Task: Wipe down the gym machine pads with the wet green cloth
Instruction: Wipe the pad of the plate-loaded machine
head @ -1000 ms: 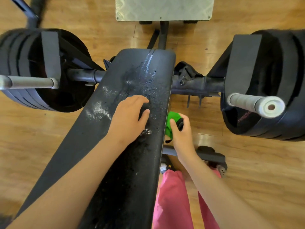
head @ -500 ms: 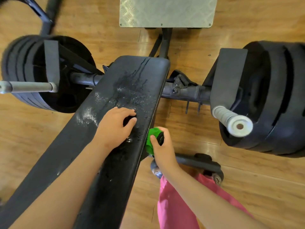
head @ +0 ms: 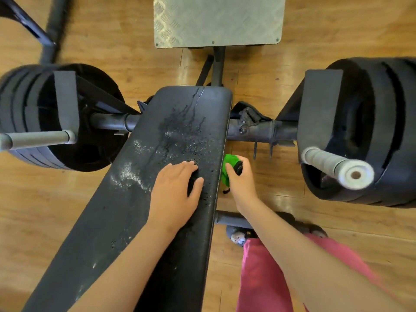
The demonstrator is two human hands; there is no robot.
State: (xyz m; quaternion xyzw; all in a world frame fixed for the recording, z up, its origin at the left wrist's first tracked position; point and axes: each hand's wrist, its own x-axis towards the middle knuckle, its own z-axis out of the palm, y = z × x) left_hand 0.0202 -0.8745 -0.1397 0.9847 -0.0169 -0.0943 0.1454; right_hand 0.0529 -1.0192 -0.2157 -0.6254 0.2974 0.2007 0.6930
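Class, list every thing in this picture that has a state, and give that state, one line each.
Bench pad: wet, streaked, beaded with droplets.
Green cloth: bunched, gripped at the pad's right edge.
Left hand: flat on the pad.
Right hand: grips the green cloth.
Weight plates: loaded on both sides.

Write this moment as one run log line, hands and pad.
left hand: rests on pad, wet | right hand: grips green cloth at pad's right edge
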